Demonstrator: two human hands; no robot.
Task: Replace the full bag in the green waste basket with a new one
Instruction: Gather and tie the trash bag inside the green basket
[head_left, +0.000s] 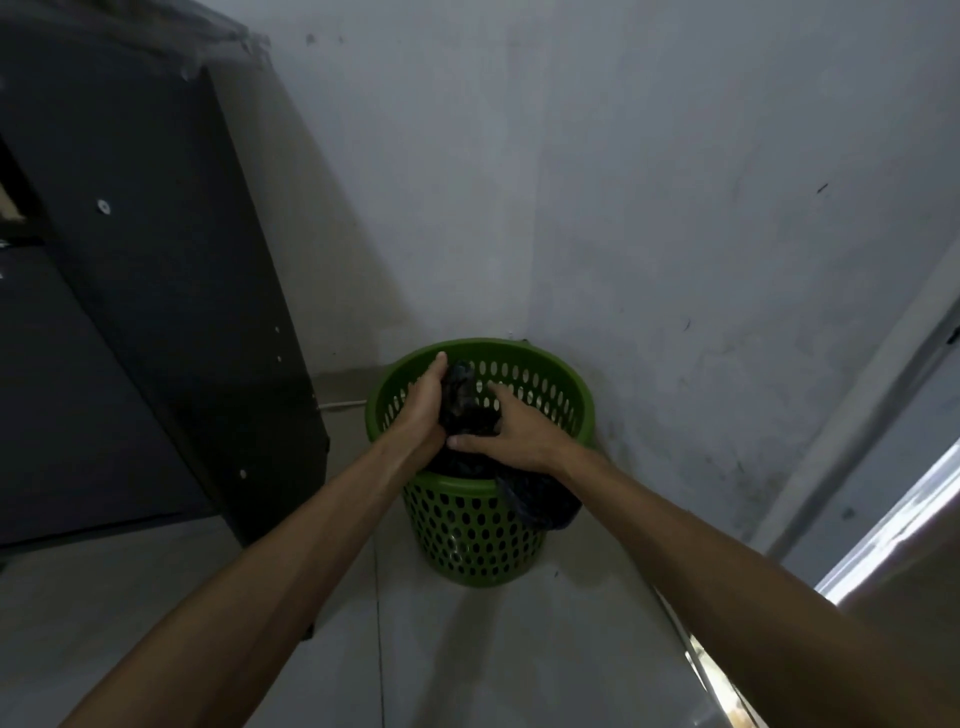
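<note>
Both hands in the head view, over the green waste basket (480, 499), which sits on the floor in the wall corner beside a dark cabinet (156, 312). Left hand (423, 402) cups the gathered neck of the black bag (465, 402); my fingers there look only loosely curled round it. Right hand (511, 431) has its thumb and fingers wrapped round the same bunch. One flap of bag hangs over the near rim. Risk: thin plastic snags on the rim holes or tears under load; a one-sided pull tips the basket.

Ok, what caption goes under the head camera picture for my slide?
Both hands, left hand and right hand, bunch a black bag over the green waste basket.
</note>
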